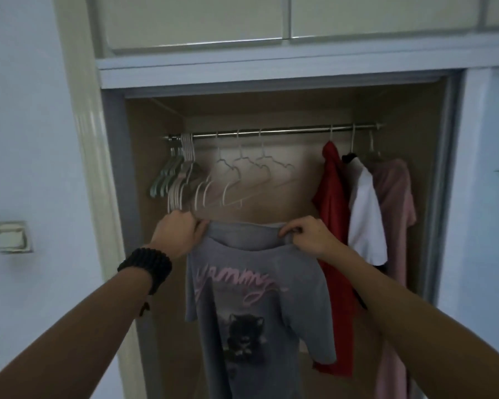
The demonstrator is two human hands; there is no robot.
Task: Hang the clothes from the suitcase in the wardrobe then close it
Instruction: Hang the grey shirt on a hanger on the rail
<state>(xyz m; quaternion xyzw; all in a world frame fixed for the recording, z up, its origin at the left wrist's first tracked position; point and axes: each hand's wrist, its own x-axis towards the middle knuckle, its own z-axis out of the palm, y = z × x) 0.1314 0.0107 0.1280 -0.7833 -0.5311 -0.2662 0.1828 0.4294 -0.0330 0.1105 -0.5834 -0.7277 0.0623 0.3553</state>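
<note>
I hold a grey T-shirt (248,306) with pink lettering and a black cat print up in front of the open wardrobe (271,116). My left hand (176,234) grips the left side of its collar; my right hand (308,237) grips the right side. The shirt hangs down between my arms, below the metal rail (271,131). Several empty hangers (185,174) hang on the rail's left and middle, just above my hands. The suitcase is out of sight.
A red garment (334,226), a white one (366,220) and a pink one (395,203) hang at the rail's right end. The sliding door (490,182) stands at the right. A wall switch (12,237) is at the left, cupboards (196,21) above.
</note>
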